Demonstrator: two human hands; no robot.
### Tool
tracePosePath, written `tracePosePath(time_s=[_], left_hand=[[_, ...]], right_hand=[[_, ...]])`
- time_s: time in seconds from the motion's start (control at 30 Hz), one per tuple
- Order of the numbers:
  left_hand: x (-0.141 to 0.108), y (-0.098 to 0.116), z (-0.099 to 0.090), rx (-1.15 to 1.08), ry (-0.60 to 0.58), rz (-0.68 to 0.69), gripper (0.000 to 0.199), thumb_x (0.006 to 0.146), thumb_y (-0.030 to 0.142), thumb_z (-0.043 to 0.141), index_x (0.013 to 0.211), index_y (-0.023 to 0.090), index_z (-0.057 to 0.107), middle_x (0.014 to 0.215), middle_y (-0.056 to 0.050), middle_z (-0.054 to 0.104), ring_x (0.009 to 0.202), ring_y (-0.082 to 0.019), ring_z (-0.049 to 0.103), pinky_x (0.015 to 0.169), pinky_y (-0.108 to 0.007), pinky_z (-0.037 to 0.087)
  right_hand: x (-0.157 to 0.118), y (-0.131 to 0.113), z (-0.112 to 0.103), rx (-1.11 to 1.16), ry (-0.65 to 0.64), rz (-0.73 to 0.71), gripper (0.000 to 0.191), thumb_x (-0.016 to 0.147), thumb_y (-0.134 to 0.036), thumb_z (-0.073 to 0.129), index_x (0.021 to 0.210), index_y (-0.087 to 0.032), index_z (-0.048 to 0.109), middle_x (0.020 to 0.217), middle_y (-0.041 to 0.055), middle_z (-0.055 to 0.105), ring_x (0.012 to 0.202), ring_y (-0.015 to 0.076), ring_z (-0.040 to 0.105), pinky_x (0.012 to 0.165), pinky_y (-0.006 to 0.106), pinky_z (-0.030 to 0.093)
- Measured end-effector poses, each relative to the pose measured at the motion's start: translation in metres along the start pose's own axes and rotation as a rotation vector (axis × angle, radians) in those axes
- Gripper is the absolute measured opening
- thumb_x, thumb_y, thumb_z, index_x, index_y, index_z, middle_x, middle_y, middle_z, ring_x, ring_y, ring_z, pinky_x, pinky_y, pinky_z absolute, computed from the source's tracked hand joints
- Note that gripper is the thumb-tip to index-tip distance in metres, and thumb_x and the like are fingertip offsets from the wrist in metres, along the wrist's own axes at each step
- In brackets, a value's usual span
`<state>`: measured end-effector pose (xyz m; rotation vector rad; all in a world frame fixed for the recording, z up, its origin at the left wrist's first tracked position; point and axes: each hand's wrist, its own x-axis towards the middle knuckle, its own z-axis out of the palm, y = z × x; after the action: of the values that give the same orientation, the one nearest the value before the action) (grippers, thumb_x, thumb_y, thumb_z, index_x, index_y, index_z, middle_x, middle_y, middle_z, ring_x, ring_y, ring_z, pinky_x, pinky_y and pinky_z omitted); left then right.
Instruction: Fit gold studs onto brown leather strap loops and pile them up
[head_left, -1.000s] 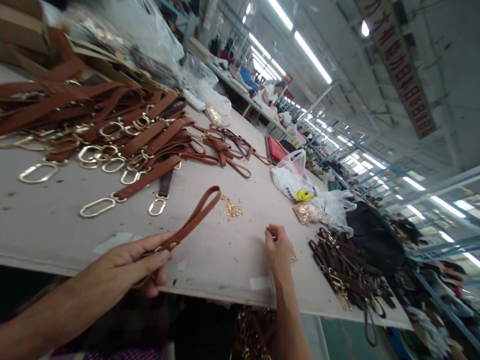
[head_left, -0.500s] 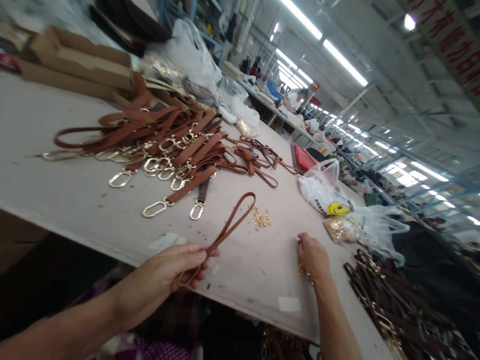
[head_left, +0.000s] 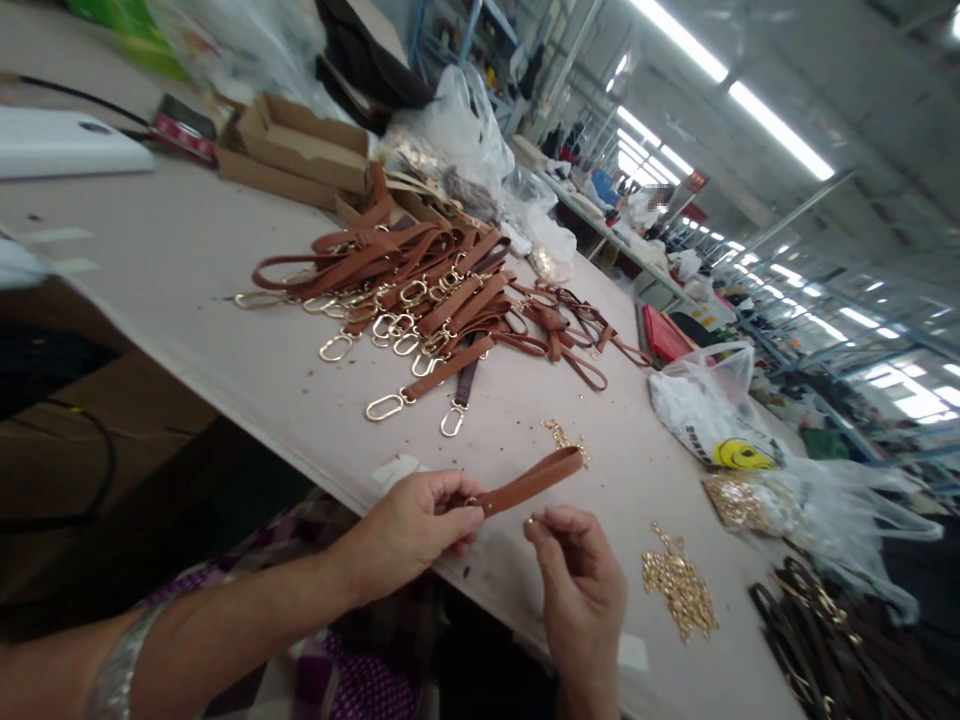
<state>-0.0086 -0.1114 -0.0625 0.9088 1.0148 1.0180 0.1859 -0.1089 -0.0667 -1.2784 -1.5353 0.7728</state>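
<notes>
Between the thumb and fingers of my left hand (head_left: 427, 525) is the end of a brown leather wrist strap (head_left: 536, 482), its loop pointing right. My right hand (head_left: 581, 575) is pinched on a tiny gold metal piece (head_left: 532, 521), just right of the strap and apart from it. To the right of that hand lies a pile of small gold hardware (head_left: 679, 585). A smaller scatter of gold pieces (head_left: 559, 434) is partly hidden behind the strap loop. Further back, many brown straps (head_left: 442, 280) with gold clasps (head_left: 385, 407) lie heaped on the table (head_left: 262, 400).
Dark brown straps (head_left: 832, 640) are piled at the right. Behind them are plastic bags (head_left: 697, 400) and a bag of gold parts (head_left: 739, 502). Cardboard boxes (head_left: 300, 150) stand back left, near a white device (head_left: 67, 145). The table's front edge runs diagonally before me.
My right hand has come from the gold pile on the right toward the strap, holding a tiny gold piece. The strap loop has tipped lower and to the right. The view has turned left.
</notes>
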Motion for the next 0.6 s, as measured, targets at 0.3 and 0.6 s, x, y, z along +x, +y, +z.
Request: tracePosePath(time_s=[0.3,0.6], left_hand=[[-0.013,0.008,0.003,0.389,0.106,0.262,0.014,0.087,0.023,0.051,0.083,0.016,0.062,0.068,0.003,0.052,0.062,-0.012,0.045,0.054,-0.022,0.033],[-0.015,0.000,0.007,0.548,0.162,0.488,0.017,0.081,0.006,0.048,0.083,0.016,0.062,0.077,0.000,0.059,0.072,-0.014,0.055,0.065,-0.025,0.038]], right_hand=[[-0.020,-0.015,0.035,-0.092,0.042,-0.289,0.017,0.092,-0.015,0.059,0.103,-0.026,0.063,0.097,-0.0026,0.069,0.095,0.0096,0.066,0.087,0.020,0.052],[-0.023,-0.012,0.042,-0.158,0.100,-0.367,0.014,0.091,-0.014,0.059,0.101,-0.024,0.063,0.095,-0.0009,0.071,0.092,0.0121,0.067,0.083,0.023,0.053]])
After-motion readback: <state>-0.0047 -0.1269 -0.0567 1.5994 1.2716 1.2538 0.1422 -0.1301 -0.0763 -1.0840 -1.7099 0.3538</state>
